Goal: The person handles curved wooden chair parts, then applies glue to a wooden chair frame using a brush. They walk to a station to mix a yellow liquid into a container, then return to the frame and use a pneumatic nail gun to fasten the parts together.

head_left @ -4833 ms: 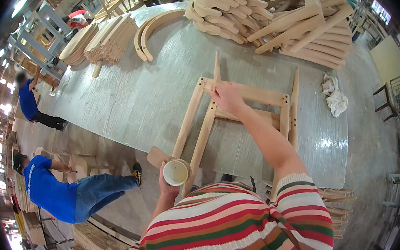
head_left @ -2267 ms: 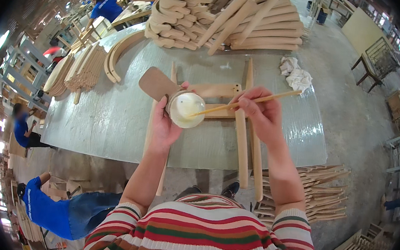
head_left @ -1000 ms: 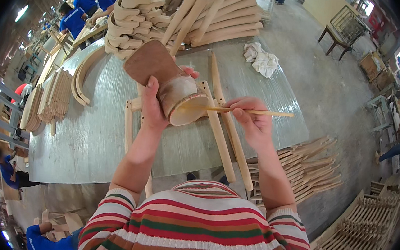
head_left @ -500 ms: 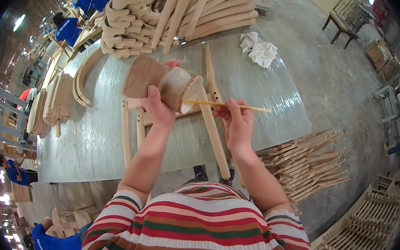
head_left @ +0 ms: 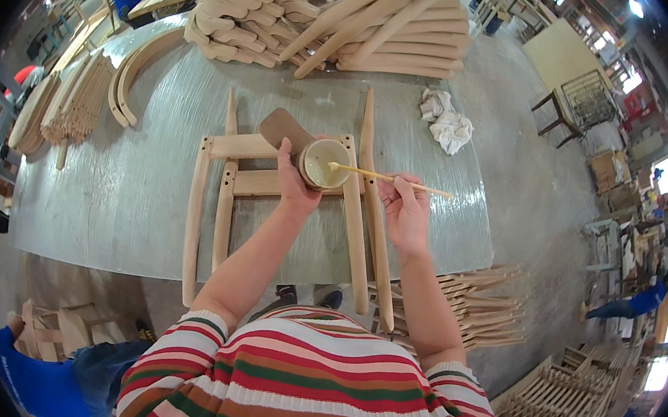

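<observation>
My left hand [head_left: 297, 189] is wrapped round a round pot [head_left: 304, 163], its mouth turned up toward me and pale liquid inside. A flat brown piece [head_left: 284, 127] with a rounded end sticks out beside the pot, toward the upper left. Between the fingers of my right hand [head_left: 405, 211] is a thin yellowish stick [head_left: 367, 173]; its pale-coated tip is at the pot's mouth. Below both hands, wooden frame parts [head_left: 257, 181] lie on the table, legs joined by crosspieces with dark holes near the joints. A tapered wooden leg [head_left: 378, 248] lies along their right side.
The table [head_left: 143, 216] has a shiny film-like top. Curved wooden parts [head_left: 326, 29] are heaped at its far edge, with bundled slats [head_left: 77, 103] at left and crumpled white cloths [head_left: 446, 123] at right. More wooden parts [head_left: 480, 309] are stacked at lower right. A co-worker [head_left: 57, 375] is at lower left.
The pot has tipped from lying sideways to mouth-up, so its inside now shows. The stick's tip has moved with it. My view has shifted, showing more of the frame parts.
</observation>
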A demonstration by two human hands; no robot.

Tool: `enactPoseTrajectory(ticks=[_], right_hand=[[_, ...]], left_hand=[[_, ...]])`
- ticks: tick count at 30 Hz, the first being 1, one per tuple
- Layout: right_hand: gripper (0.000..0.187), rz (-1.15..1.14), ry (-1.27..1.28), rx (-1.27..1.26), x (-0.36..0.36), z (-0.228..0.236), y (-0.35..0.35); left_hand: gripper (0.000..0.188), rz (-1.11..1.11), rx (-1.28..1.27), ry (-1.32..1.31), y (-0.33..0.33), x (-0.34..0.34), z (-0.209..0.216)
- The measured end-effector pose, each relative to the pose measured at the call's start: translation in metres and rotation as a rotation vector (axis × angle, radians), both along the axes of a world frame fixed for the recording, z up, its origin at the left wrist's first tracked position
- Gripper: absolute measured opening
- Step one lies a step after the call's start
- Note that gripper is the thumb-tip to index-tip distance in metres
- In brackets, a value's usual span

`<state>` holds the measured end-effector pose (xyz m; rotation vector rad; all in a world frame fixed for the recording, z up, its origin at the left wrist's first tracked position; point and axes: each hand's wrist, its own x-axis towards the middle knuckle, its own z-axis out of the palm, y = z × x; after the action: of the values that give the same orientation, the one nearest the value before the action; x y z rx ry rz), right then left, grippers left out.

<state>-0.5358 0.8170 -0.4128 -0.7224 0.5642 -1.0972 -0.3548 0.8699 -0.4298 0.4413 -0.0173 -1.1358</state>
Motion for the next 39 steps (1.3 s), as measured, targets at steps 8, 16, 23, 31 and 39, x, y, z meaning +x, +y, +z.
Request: enactPoseTrajectory(ticks=[8,16,23,31,39], right_hand=[[0.016,-0.051,0.089,0.204,0.025,-0.031,-0.016],[0.016,-0.174,0.709,-0.752,0.038,0.002,-0.077],[0.016,-0.130,1.090,-1.114,0.068,0.001,-0.103],[0.017,-0.058,1.122,-1.024,0.078,-0.008,-0.113],[0.020,-0.106,1.140,-1.091,0.086,-0.015,-0.115]], left_hand=[[0.057,-0.015,0.120,0.086,-0.016,0.005,-0.031],[0.058,-0.057,0.310,0.113,0.005,0.019,-0.066],[0.058,-0.175,0.481,0.103,0.075,0.009,-0.083],[0.067,-0.255,0.442,0.240,0.115,0.014,-0.113],[0.063,-0.280,0.427,0.229,0.114,0.016,-0.116]])
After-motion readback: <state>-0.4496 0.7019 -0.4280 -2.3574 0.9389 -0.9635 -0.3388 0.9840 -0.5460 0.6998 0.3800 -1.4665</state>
